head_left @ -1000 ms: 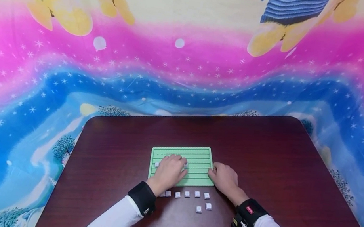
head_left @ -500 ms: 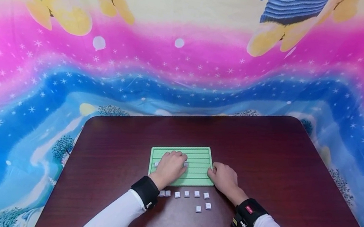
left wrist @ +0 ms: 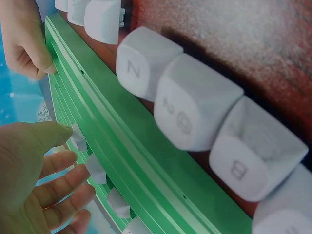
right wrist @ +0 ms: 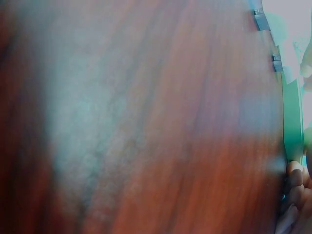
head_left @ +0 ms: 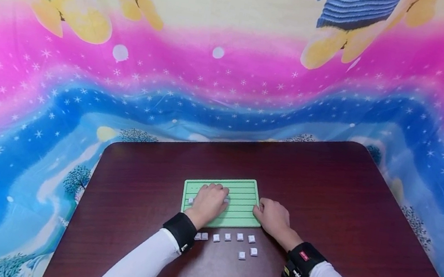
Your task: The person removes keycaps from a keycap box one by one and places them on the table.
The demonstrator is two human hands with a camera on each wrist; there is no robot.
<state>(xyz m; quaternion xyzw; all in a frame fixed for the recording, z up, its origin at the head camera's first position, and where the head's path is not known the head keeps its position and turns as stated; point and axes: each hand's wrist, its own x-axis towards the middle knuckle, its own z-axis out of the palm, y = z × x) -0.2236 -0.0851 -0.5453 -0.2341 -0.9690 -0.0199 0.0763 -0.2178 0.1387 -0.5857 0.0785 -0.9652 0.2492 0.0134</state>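
Note:
A light green grooved board (head_left: 242,210) lies on the table, with white keycaps (left wrist: 96,168) standing in one of its grooves. My left hand (head_left: 208,203) is over the board's left half, its fingers extended along that row. In the left wrist view, the thumb meets one keycap (left wrist: 79,138), and the other fingertips lie close to the row. At the board's right edge, my right hand (head_left: 275,217) grips the rim, thumb on top and fingers curled beside it. Part of the row is hidden under the left hand in the head view.
Several loose keycaps (head_left: 227,237) lie in a line on the dark wooden table (head_left: 328,190) before the board, with two more keycaps (head_left: 248,253) nearer me. Some carry printed characters. A patterned cloth (head_left: 231,81) hangs behind the table.
My left hand and wrist have shifted slightly to the right over the board, uncovering more of a loose keycap by the wrist. The right hand and the board stay put.

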